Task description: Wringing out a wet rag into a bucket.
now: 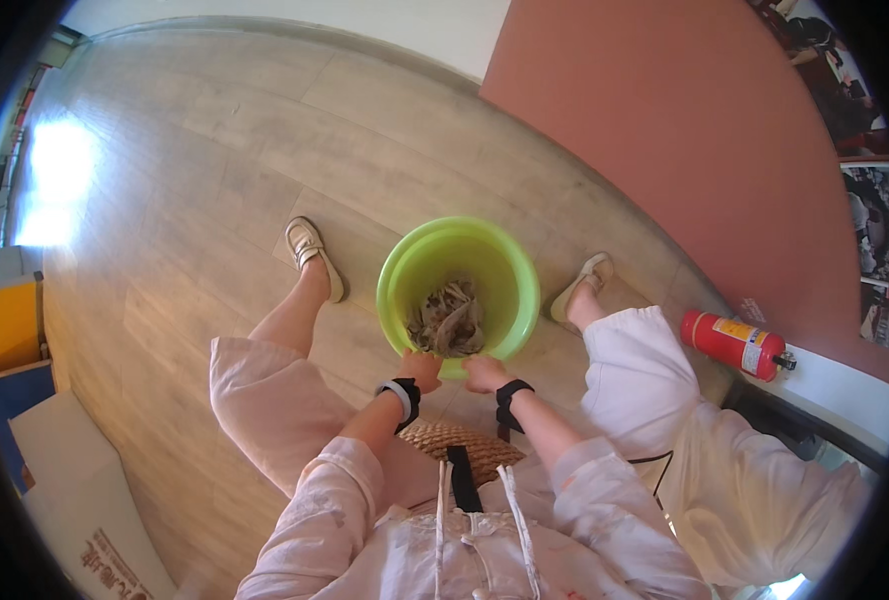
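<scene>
A light green plastic bucket (pixel 519 300) stands on the floor between my feet. My left hand (pixel 420 369) grips its near rim, left of the middle. Just to the right, my right hand (pixel 487 373) is closed over the same rim. Crumpled greyish-brown material (pixel 448 319), which looks like a rag or dirty cloth, lies at the bottom of the bucket; exactly what it is I cannot tell. Both wrists wear dark bands. Beneath me a woven seat (pixel 444 442) is partly visible.
A red fire extinguisher (pixel 733 345) is at the right, beside a reddish-brown wall panel (pixel 662 150) with pictures. White cardboard boxes (pixel 92 480) bearing print stand at lower left, near a yellow box (pixel 8 324). Wood-look flooring (pixel 189 172) spreads ahead and left.
</scene>
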Tool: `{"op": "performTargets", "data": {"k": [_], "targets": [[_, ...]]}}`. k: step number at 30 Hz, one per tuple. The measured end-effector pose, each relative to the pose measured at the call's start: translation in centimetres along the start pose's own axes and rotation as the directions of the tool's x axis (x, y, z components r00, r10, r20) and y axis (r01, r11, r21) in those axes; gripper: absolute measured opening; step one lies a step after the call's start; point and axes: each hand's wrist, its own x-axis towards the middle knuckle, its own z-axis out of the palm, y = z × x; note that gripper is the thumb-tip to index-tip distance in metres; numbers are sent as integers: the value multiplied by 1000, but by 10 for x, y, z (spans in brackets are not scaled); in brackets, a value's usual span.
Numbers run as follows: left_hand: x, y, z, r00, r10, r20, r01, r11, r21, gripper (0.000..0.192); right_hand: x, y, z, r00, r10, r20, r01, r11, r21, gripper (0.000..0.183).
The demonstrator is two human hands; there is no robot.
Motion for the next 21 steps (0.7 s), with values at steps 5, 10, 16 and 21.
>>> {"op": "performTargets", "data": {"k": [5,10,16,21], "targets": [[-8,-16,7,992,-41,-123,6,962,-272,41,19,21,-15,965,158,-209,-79,936,342,33],[26,-23,6,945,-67,-320,-134,815,-564,39,70,56,27,823,77,-562,101,955,278,35],[32,-33,-10,944,-217,-248,-125,460,-879,34,102,78,-8,851,252,-461,96,788,608,27],[41,-37,7,941,-287,-181,-74,348,-934,32,102,52,-1,598,323,-734,72,890,451,50]]}}
